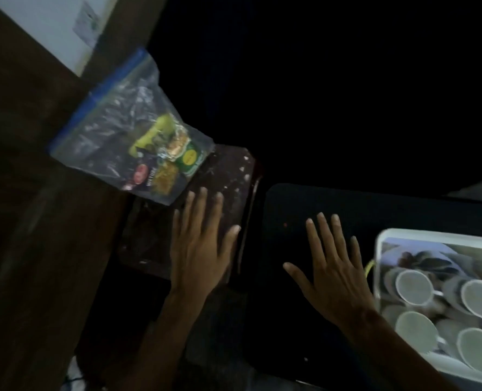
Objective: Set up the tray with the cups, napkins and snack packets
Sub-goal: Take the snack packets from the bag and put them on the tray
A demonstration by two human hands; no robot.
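A clear, crinkled plastic zip bag point(115, 128) with a blue seal strip holds glossy snack packets point(169, 162) in yellow, green and dark wrappers; their print is too blurred to read. Its lower corner lies on a dark brown speckled tray point(228, 176). The left hand point(200, 249) rests flat on that tray, fingers spread, holding nothing. The right hand point(333, 272) hovers with fingers splayed over a black surface point(389, 210). Round white cups point(414, 286) sit in a pale plastic tub point(380, 249) just beside it.

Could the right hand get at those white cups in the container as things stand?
Probably yes: the right hand is open and empty beside the container, whose top looks uncovered, with the cups showing and nothing in between.
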